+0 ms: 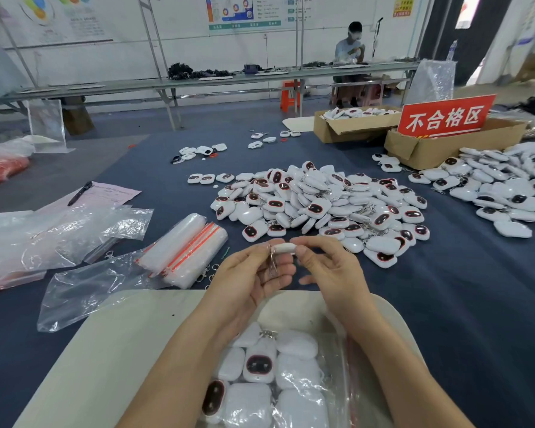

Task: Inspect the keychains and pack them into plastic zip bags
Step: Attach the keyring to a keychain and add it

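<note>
Left hand (pixel 254 276): palm up, thumb and forefinger pinching the left end of one white keychain (pixel 284 248); remaining fingers relaxed and slightly curled below it. Right hand (pixel 328 267): thumb and forefinger pinching the right end of the same keychain; other fingers loosely curled, holding nothing else. The keychain is held edge-on between the two hands, above the table, so its face is not readable. Its metal clasp (pixel 272 264) hangs down from the left end, across the left palm.

Directly below the wrists: a clear zip bag (pixel 337 366) lying on a beige board (pixel 105 350), partly filled with white keychains, some showing dark oval faces with red rims.

Just beyond the fingertips: a large heap of loose keychains (pixel 322 205) on the dark blue table cover (pixel 476 304). Left of the left hand: a stack of empty zip bags (pixel 186 251) with red seal strips, with a few loose metal clasps beside it. Further left: crumpled clear plastic sheeting (pixel 84 291), then a pink paper form (pixel 112 193) with a pen (pixel 80 193) lying on it.

Far right of the right hand: a second heap of keychains (pixel 507 186), touching a cardboard box (pixel 445 146) that carries a red sign (pixel 445 117). A second cardboard box (pixel 352 125) behind it holds more keychains. Small scattered groups lie beyond the main heap.

Background: a seated person (pixel 351 44) at a long bench.
</note>
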### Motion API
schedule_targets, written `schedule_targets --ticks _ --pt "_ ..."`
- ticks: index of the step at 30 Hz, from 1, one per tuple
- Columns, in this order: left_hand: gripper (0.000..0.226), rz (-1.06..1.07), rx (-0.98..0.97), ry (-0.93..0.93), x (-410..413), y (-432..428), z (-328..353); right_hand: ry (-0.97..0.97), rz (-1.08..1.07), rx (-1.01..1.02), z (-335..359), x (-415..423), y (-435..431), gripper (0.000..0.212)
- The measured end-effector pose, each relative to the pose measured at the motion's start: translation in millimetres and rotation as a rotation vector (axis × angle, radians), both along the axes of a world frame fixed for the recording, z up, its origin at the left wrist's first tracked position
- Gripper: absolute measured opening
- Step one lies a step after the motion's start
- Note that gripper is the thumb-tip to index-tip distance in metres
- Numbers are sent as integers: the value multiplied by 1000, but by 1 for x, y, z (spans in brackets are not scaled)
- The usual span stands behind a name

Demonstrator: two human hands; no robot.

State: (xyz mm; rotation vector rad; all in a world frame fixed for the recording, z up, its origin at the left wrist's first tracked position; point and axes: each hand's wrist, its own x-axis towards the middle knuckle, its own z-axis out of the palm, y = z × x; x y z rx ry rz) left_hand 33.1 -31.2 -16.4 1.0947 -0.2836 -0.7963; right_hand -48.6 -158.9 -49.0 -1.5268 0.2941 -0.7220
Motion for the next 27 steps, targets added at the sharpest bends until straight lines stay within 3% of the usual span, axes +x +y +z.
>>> schedule_targets --ticks 13,21,24,27 --pt "25 -76 -97 -14 -1 2 1 11 25 144 -4 4 -6 10" --pt "15 2 157 -588 -13 -1 11 -47 98 143 17 -19 3 19" --pt "7 -10 227 -757 -26 1 19 -22 87 114 21 -40 4 9" --pt "16 -82 263 -867 -42 5 27 14 44 98 25 -63 5 13"
